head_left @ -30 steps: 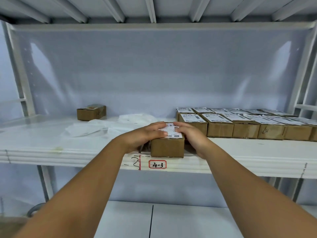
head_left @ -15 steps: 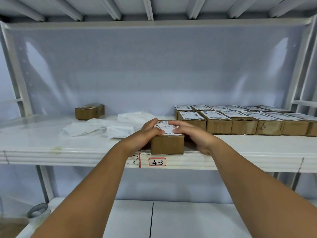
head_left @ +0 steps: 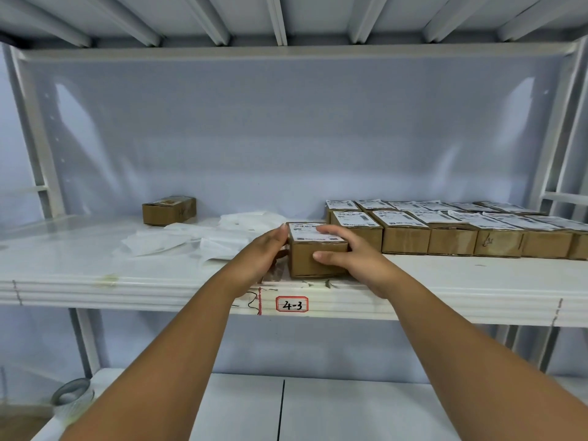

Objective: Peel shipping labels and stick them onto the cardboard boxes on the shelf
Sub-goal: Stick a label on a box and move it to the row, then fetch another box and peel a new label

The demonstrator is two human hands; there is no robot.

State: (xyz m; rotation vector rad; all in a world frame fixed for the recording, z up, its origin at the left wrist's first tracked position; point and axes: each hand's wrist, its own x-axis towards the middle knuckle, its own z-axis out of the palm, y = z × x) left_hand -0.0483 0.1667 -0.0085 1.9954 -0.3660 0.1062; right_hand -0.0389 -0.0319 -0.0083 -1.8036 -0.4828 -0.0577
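**Head view, shelf bay 4-3.**

Centre: small cardboard box (head_left: pixel 318 261) at front of shelf (head_left: pixel 127 281), just left of the row of labelled boxes (head_left: pixel 451 232) and close beside its first member. White label (head_left: pixel 310 233) already flat on the box top, no lifted corner visible.

R hand (head_left: pixel 356 254) grasping the box, w/ fingers (head_left: pixel 332 230) laid over the label's right part and thumb hooked onto the front face. L hand (head_left: pixel 262 251) pressed against the box's left wall, fingers extended, wrapped round nothing.

Progress, as judged: well advanced.
- Done: many boxes at right in two ranks, each w/ a label on top. Current box labelled too, and judged to be at the press-down or slide-into-line stage.
- Left: lone box (head_left: pixel 168 210) at back left, well apart from the rest. Brown-looking top, poss. unlabelled, but too small and oblique to be sure.

Crumpled white backing sheets (head_left: pixel 191 238) strewn between lone box and hands, consistent w/ many peels done. No fresh label in either hand, so a new peel needed before any further sticking.

Also in frame: red-edged tag (head_left: pixel 291 304) reading "4-3" on the shelf lip below the box; tape roll (head_left: pixel 71 396) at bottom left beside the lower shelf (head_left: pixel 350 409), untouched.
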